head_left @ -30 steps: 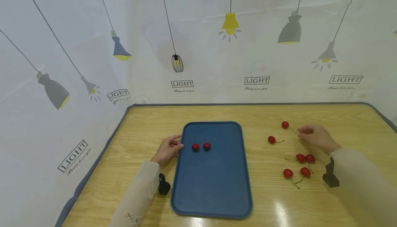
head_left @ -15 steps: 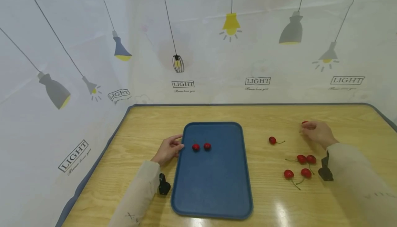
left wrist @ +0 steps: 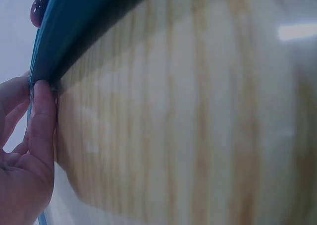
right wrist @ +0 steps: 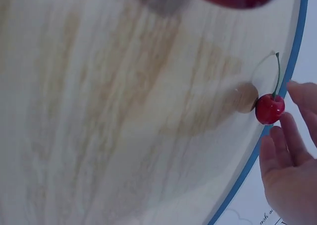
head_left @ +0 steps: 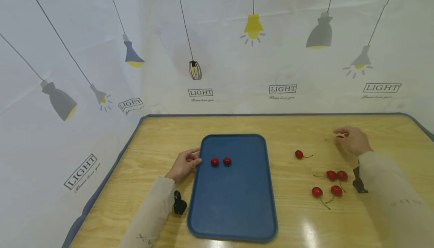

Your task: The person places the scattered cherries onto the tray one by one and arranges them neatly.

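Right hand (head_left: 357,141) well right of the tray (head_left: 234,202), fingers loosely parted about a cherry (right wrist: 270,109) on the table (head_left: 169,131), left hand (head_left: 183,166) relaxed, touching the tray's edge; apparently picking up, next move seemingly calling for a gentle pinch.

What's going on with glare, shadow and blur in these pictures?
Head view: bright glare on the table, low and right of the tray; left wrist view: white glare at upper right, blurry wood grain, dark shadow along the tray; right wrist view: the cherry by the right hand looks fairly sharp, its reflection showing in the table.
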The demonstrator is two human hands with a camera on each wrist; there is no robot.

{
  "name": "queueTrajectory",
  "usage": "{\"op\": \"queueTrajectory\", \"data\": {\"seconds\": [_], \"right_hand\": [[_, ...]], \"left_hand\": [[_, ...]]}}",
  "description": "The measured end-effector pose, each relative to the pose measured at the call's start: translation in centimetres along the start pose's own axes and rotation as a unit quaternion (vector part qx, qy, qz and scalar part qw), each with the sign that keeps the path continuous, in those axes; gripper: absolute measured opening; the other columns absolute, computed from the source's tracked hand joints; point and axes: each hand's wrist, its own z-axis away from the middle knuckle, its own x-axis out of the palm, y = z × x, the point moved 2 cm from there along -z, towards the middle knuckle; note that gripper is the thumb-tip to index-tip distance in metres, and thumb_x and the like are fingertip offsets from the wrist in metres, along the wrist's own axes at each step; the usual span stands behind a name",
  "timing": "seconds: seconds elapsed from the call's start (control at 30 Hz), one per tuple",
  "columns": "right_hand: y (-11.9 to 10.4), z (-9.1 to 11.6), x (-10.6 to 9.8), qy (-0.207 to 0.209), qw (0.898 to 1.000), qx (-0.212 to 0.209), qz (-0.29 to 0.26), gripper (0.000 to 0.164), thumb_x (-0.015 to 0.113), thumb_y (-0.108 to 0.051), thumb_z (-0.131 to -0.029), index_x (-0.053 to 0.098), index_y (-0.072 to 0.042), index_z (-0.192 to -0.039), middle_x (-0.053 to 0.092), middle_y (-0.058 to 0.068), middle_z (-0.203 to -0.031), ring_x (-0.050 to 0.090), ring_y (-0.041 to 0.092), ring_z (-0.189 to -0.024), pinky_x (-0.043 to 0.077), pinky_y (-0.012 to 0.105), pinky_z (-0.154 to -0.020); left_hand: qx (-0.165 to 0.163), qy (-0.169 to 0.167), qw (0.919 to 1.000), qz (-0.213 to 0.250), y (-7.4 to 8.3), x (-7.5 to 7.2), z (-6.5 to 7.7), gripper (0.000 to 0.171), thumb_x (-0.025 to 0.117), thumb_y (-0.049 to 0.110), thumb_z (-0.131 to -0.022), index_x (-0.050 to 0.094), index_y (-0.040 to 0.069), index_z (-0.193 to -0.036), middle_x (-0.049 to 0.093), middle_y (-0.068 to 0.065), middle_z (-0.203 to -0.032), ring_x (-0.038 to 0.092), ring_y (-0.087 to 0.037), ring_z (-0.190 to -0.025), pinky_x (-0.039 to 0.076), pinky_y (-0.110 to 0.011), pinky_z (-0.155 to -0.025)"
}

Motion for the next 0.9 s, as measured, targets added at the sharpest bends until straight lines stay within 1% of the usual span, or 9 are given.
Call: {"op": "queueTrajectory", "data": {"seconds": [0.1, 0.23, 0.37, 0.5, 0.67, 0.9], "right_hand": [[0.2, -0.4, 0.2, -0.025, 1.0, 0.005, 0.004, 0.032, 0.055, -0.006, -0.083, 0.052, 0.012, -0.11, 0.047, 0.035, -0.108, 0.043, 0.046, -0.097, 0.037, 0.055, -0.079], [0.8, -0.9, 0.6, -0.048, 0.999, 0.008, 0.01, 0.034, 0.056, -0.009, -0.083, 0.052, 0.011, -0.11, 0.05, 0.031, -0.101, 0.047, 0.041, -0.091, 0.039, 0.051, -0.075], [1.2, -1.2, 0.9, -0.053, 0.999, 0.004, 0.011, 0.035, 0.058, -0.011, -0.082, 0.053, 0.011, -0.107, 0.052, 0.029, -0.098, 0.048, 0.04, -0.088, 0.04, 0.048, -0.071], [1.4, -1.5, 1.2, -0.058, 0.998, 0.001, 0.015, 0.034, 0.06, -0.014, -0.081, 0.055, 0.01, -0.105, 0.053, 0.028, -0.097, 0.05, 0.039, -0.088, 0.041, 0.048, -0.07], [0.7, -1.3, 1.1, -0.068, 0.997, -0.01, 0.033, 0.033, 0.062, -0.018, -0.08, 0.059, 0.008, -0.1, 0.057, 0.026, -0.094, 0.052, 0.039, -0.085, 0.041, 0.047, -0.071], [-0.2, -1.0, 1.0, -0.072, 0.996, -0.022, 0.045, 0.029, 0.061, -0.02, -0.083, 0.061, 0.007, -0.094, 0.06, 0.023, -0.09, 0.052, 0.04, -0.085, 0.042, 0.049, -0.07]], "left_hand": [[0.001, 0.0, 1.0, 0.005, 0.0, 0.0, 0.0, 0.046, 0.057, 0.006, -0.086, 0.045, 0.01, -0.131, 0.055, -0.011, -0.094, 0.055, -0.015, -0.07, 0.05, -0.03, -0.057], [0.001, -0.004, 0.9999, 0.009, 0.3, 0.0, 0.1, 0.046, 0.056, 0.006, -0.086, 0.044, 0.009, -0.131, 0.055, -0.011, -0.095, 0.055, -0.015, -0.071, 0.05, -0.031, -0.058], [-0.003, -0.005, 0.9999, 0.009, 0.4, 0.0, 0.2, 0.046, 0.056, 0.006, -0.086, 0.045, 0.009, -0.131, 0.055, -0.011, -0.095, 0.055, -0.015, -0.071, 0.051, -0.03, -0.058], [-0.007, 0.001, 0.9999, 0.011, 0.1, 0.0, 0.1, 0.046, 0.057, 0.006, -0.086, 0.046, 0.01, -0.13, 0.055, -0.011, -0.095, 0.055, -0.015, -0.071, 0.051, -0.03, -0.058], [-0.009, 0.0, 0.9999, 0.013, 0.0, 0.0, 0.1, 0.046, 0.057, 0.006, -0.086, 0.046, 0.011, -0.13, 0.055, -0.011, -0.095, 0.055, -0.016, -0.072, 0.051, -0.031, -0.059], [-0.009, -0.001, 0.9999, 0.015, 0.0, 0.0, 0.2, 0.046, 0.057, 0.006, -0.086, 0.046, 0.01, -0.13, 0.055, -0.011, -0.095, 0.055, -0.015, -0.071, 0.05, -0.03, -0.058]]}}
